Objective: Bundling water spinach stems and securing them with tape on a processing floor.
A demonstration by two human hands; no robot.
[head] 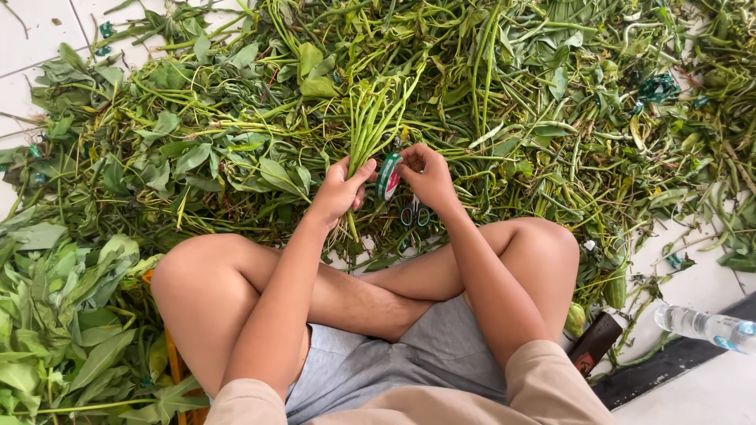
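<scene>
My left hand [340, 191] grips the lower ends of a bundle of long green stems [370, 122] that stands up from the pile in front of me. Just to its right, my right hand [425, 175] holds a roll of green tape [388, 176] against the bundle. A pair of scissors [415, 215] lies on the floor under my right hand, partly hidden. I sit cross-legged, with both knees below the hands.
A wide heap of loose green stems and leaves [488, 86] covers the white tile floor ahead. Stacked leafy bunches [55, 315] lie at my left. A clear plastic bottle [705, 325] and a dark object [594, 342] lie at the right.
</scene>
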